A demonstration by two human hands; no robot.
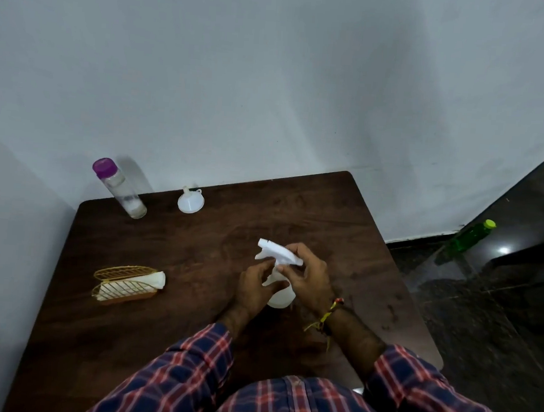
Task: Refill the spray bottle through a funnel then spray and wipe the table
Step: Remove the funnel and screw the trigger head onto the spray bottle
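My left hand [255, 285] grips the body of the spray bottle [279, 294] standing mid-table, while my right hand [305, 279] curls round its trigger head [277, 253]. I judge I'm unscrewing that head to open the neck. Next I need the funnel [190, 201], mouth down near the far edge, then the purple-capped bottle [119, 188] beside it. Tissues [130, 284] wait at left.

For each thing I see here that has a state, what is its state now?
spray bottle: upright on the table, spray head on
left hand: grips the bottle's body
right hand: holds the spray head
funnel: mouth down, spout up, unused
clear bottle: upright, purple cap on
napkin holder: holds white napkins
green bottle: capped, on the floor
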